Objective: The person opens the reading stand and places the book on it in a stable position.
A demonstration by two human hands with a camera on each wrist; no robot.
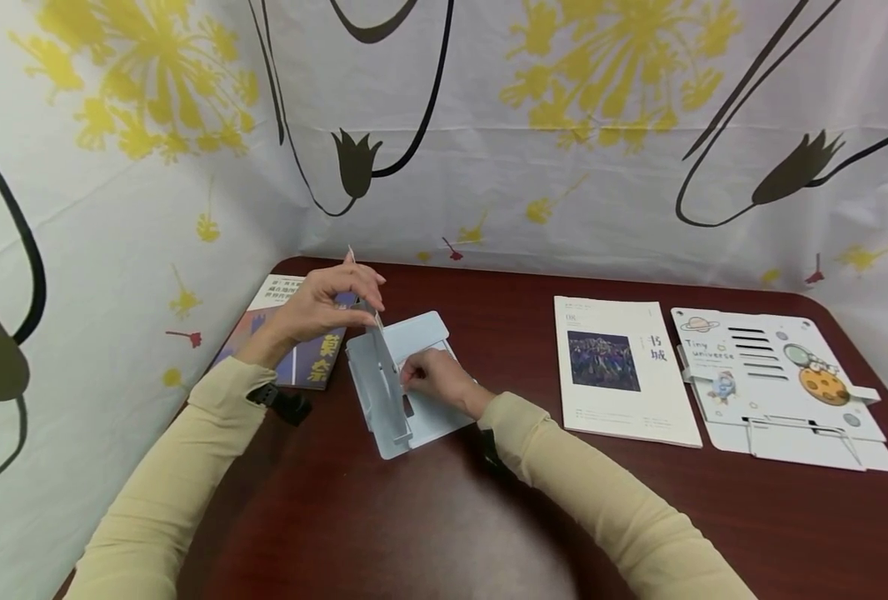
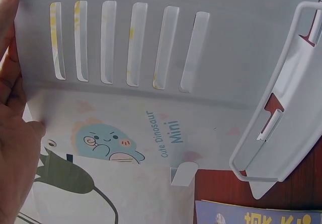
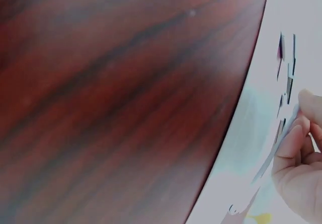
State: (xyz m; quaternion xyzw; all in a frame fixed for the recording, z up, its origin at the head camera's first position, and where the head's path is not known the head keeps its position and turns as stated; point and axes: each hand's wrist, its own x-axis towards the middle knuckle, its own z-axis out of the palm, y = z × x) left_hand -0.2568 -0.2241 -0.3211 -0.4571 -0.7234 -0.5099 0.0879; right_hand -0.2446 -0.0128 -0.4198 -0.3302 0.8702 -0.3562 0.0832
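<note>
A pale blue-grey metal book stand (image 1: 423, 329) lies on the table with its back panel raised almost upright. My left hand (image 1: 327, 298) holds the panel's upper edge between thumb and fingers. In the left wrist view the panel (image 2: 234, 58) shows several slots, a wire page holder (image 2: 274, 78) and a printed dinosaur (image 2: 108, 139). My right hand (image 1: 438, 377) is low behind the panel, just over the base. In the right wrist view its fingertips (image 3: 297, 133) pinch a thin pale piece of the stand; most of that piece is hidden.
A purple and orange book (image 1: 312, 358) lies left, partly behind my left hand. To the right are a white book (image 1: 672, 400) and a folded white stand (image 1: 781, 392) with space prints. Patterned cloth (image 1: 489, 208) hangs behind the dark red table (image 1: 324, 517).
</note>
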